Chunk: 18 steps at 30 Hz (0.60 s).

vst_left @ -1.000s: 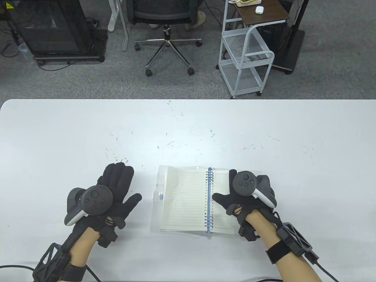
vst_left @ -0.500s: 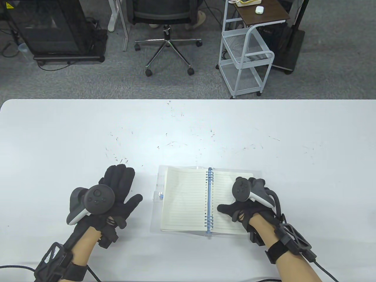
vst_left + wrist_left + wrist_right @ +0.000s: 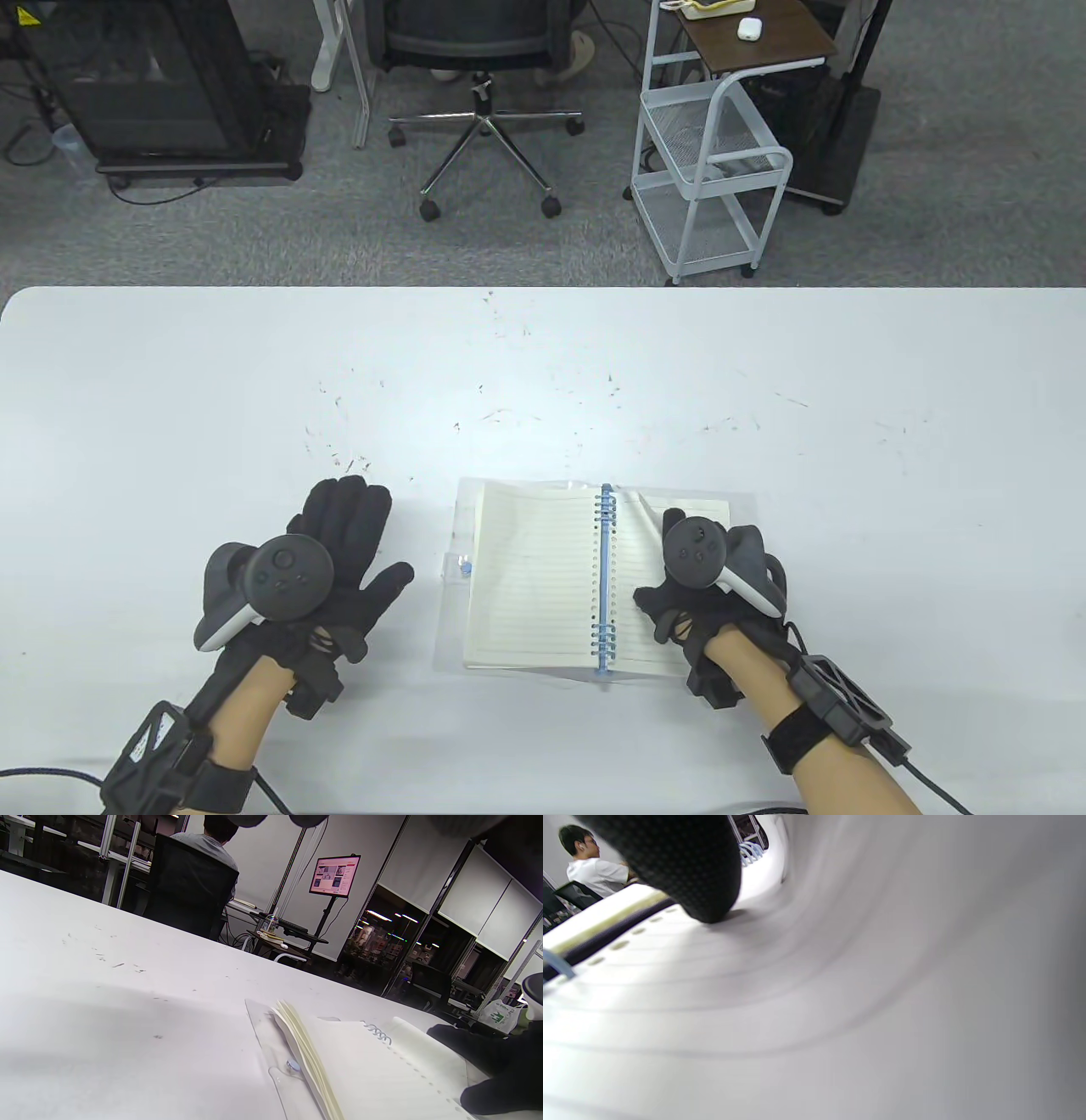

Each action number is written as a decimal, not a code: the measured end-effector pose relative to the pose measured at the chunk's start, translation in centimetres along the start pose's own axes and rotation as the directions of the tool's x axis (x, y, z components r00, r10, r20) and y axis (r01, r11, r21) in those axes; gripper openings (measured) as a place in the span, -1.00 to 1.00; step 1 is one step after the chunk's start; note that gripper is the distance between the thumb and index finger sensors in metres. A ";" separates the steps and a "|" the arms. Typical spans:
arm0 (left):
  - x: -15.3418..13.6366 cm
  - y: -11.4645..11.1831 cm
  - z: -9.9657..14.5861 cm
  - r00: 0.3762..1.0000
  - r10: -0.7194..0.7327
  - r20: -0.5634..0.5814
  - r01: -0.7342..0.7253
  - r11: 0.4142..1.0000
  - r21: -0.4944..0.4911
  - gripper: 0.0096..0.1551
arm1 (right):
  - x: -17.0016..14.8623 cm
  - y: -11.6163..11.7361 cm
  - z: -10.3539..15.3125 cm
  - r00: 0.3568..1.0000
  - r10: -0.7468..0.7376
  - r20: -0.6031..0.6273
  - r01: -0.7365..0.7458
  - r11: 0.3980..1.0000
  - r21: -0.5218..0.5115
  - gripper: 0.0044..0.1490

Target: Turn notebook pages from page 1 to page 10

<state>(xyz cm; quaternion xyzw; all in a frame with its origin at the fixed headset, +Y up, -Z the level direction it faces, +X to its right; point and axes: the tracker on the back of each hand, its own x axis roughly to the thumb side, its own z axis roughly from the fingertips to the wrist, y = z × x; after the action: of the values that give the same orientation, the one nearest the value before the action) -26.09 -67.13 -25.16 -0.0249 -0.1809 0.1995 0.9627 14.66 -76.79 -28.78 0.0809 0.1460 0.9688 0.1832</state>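
A spiral notebook point(image 3: 530, 577) with a blue coil point(image 3: 604, 586) lies open on the white table point(image 3: 543, 373), on a clear plastic cover. My right hand point(image 3: 704, 586) rests on the right page and lifts that page point(image 3: 643, 514); it curls up toward the coil. In the right wrist view a gloved fingertip point(image 3: 683, 870) presses on the curved page point(image 3: 840, 984). My left hand point(image 3: 339, 552) lies flat on the table left of the notebook, fingers spread, holding nothing. The left wrist view shows the notebook point(image 3: 360, 1069) edge-on and my right hand point(image 3: 500, 1069).
The table's far half is bare except for small dark scuffs point(image 3: 526, 407). Beyond its far edge stand an office chair point(image 3: 484, 76) and a white wire cart point(image 3: 713, 170). A clear snap tab point(image 3: 462, 567) sticks out at the notebook's left edge.
My right hand slid right and toward me on the right page, then back left. The page's top corner now lifts and curls toward the coil. My left hand stayed still.
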 end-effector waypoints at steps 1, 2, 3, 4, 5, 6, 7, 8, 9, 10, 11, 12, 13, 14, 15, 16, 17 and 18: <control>0.0 0.0 0.0 1.000 0.000 0.001 0.000 1.000 0.001 0.06 | 0.1 -0.1 0.0 1.000 -0.017 0.001 0.017 1.000 -0.008 0.22; 0.0 0.0 0.0 1.000 0.001 0.002 -0.001 1.000 0.003 0.06 | 0.1 -0.3 0.1 0.999 -0.043 0.006 0.043 0.999 -0.016 0.20; -0.1 0.0 0.0 1.000 0.001 0.002 -0.001 1.000 0.004 0.06 | 0.2 -0.5 0.1 0.997 -0.082 0.005 0.082 0.996 -0.027 0.18; -0.1 0.1 0.0 1.000 0.002 0.002 -0.002 1.000 0.005 0.06 | 0.3 -0.6 0.1 0.993 -0.114 0.008 0.114 0.993 -0.028 0.16; -0.1 0.1 0.0 1.000 0.002 0.001 -0.002 1.000 0.005 0.06 | 0.4 -0.7 0.2 0.988 -0.157 0.014 0.157 0.987 -0.020 0.15; -0.1 0.1 0.0 1.000 0.002 0.001 -0.002 1.000 0.005 0.06 | 0.4 -0.8 0.2 0.984 -0.178 0.014 0.178 0.984 -0.021 0.14; -0.1 0.1 0.0 1.000 0.002 0.001 -0.002 1.000 0.004 0.06 | 0.6 -0.9 0.3 0.979 -0.203 0.015 0.203 0.979 -0.027 0.13; -0.1 0.1 0.0 1.000 0.002 0.000 -0.002 1.000 0.004 0.06 | 0.6 -0.9 0.4 0.976 -0.216 0.019 0.217 0.976 -0.024 0.12; -0.1 0.1 0.0 1.000 0.003 0.001 -0.003 1.000 0.004 0.06 | 0.7 -1.1 0.6 0.972 -0.234 0.025 0.235 0.972 -0.025 0.13; -0.1 0.1 0.0 1.000 0.002 0.002 -0.002 1.000 0.005 0.06 | 0.8 -1.2 0.7 0.968 -0.249 0.025 0.250 0.968 -0.032 0.13; -0.1 0.1 0.0 1.000 0.002 0.003 -0.002 1.000 0.007 0.06 | 0.9 -1.4 0.9 0.963 -0.269 0.025 0.270 0.962 -0.036 0.13; -0.1 0.2 0.0 1.000 0.002 0.003 -0.002 1.000 0.008 0.06 | 0.9 -1.6 1.0 0.958 -0.284 0.025 0.285 0.958 -0.039 0.15; -0.2 0.2 0.0 1.000 0.003 0.004 -0.003 1.000 0.011 0.06 | 0.9 -2.0 1.2 0.949 -0.315 0.021 0.316 0.948 -0.049 0.16; -0.2 0.2 0.0 1.000 0.004 0.004 -0.004 1.000 0.012 0.06 | 0.8 -2.1 1.3 0.945 -0.325 0.017 0.326 0.944 -0.051 0.17; -0.2 0.2 0.1 1.000 0.004 0.003 -0.004 1.000 0.012 0.06 | 0.7 -2.4 1.5 0.936 -0.353 0.004 0.353 0.934 -0.052 0.18; -0.2 0.2 0.1 1.000 0.004 0.003 -0.004 1.000 0.013 0.06 | 0.5 -2.7 1.7 0.926 -0.379 -0.006 0.378 0.924 -0.065 0.20; -0.2 0.2 0.1 1.000 0.005 0.003 -0.005 1.000 0.013 0.06 | 0.4 -3.0 1.8 0.917 -0.398 -0.012 0.396 0.915 -0.080 0.20; -0.2 0.2 0.1 1.000 0.005 0.003 -0.005 1.000 0.012 0.05 | 0.1 -3.3 1.9 0.907 -0.421 -0.024 0.417 0.904 -0.096 0.20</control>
<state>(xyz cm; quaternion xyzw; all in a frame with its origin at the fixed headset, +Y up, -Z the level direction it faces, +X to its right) -26.38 -67.01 -25.20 -0.0191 -0.1810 0.2032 0.9621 16.07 -73.33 -27.99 0.0179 0.1211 0.9139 0.3870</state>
